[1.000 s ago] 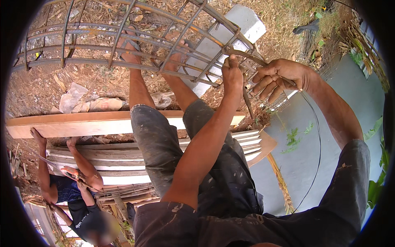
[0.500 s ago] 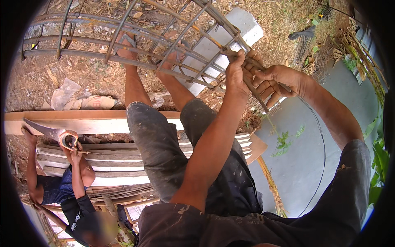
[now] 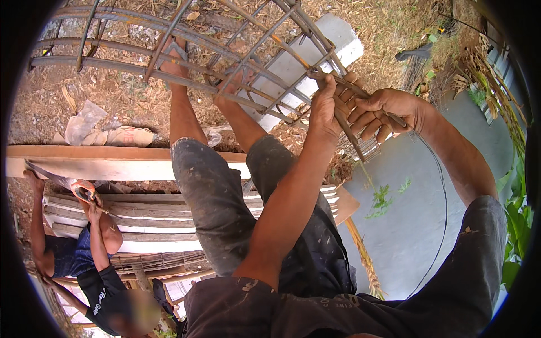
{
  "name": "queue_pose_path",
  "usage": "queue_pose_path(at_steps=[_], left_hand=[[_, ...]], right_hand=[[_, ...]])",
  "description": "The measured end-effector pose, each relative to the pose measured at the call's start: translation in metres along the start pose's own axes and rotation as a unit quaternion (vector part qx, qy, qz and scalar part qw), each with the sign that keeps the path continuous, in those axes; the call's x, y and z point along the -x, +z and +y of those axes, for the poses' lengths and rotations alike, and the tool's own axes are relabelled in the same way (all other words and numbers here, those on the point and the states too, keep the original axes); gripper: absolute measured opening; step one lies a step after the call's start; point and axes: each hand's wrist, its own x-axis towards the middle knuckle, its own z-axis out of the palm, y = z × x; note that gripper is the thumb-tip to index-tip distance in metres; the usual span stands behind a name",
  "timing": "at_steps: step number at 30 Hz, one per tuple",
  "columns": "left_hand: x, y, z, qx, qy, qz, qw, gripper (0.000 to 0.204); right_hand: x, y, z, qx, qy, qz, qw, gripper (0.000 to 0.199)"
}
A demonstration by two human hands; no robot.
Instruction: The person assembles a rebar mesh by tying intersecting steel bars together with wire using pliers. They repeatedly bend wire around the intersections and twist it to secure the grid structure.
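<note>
Cage across the upper left, hoops already on its long bars! My left hand clamps pincers at its right end; my right hand curls alongside, grip unclear, wire hanging down frame right. That end corner looks unfinished.

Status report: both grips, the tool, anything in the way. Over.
Left grip closed on pincers. Right grip at one handle, exact hold unclear. Pincers' head by rebar cage, contact unclear. Possible snag: wire curving down beside right forearm.
</note>
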Motion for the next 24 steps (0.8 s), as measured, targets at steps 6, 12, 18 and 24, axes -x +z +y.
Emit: queue_pose_path(at_steps=[6,12,18,24], left_hand=[[-0.021,0.057,-0.021,0.018,0.104,0.190,0.976,0.021],[-0.060,0.072,-0.046,0.065,0.191,0.305,0.931,0.014],[-0.056,0.055,-0.041,0.004,0.156,0.234,0.960,0.043],[0.012,-0.029,0.008,-0.375,0.055,0.102,0.920,0.060]], right_hand=[[0.039,0.048,-0.015,0.667,-0.063,0.348,0.656,0.063],[0.001,-0.016,0.024,0.736,-0.148,0.477,0.457,0.055],[-0.001,-0.044,0.011,0.714,-0.216,0.412,0.524,0.021],[-0.050,0.021,0.084,0.189,-0.123,0.230,0.947,0.030]])
